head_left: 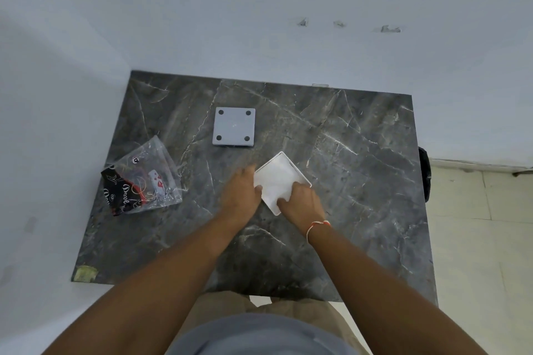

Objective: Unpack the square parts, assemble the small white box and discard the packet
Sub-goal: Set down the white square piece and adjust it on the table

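A white square box part (278, 177) with a raised rim is turned like a diamond over the middle of the dark marble table (360, 170). My left hand (240, 194) grips its left corner and my right hand (301, 203) grips its lower right edge. A grey square part (234, 127) with four dark round pads at its corners lies flat further back on the table. The clear plastic packet (142, 179) with black and red print lies crumpled at the table's left edge.
White walls close in behind and to the left of the table. A dark object (424, 173) hangs off the table's right edge. Pale floor tiles (476, 239) show on the right. A yellowish patch (85, 273) marks the near left corner.
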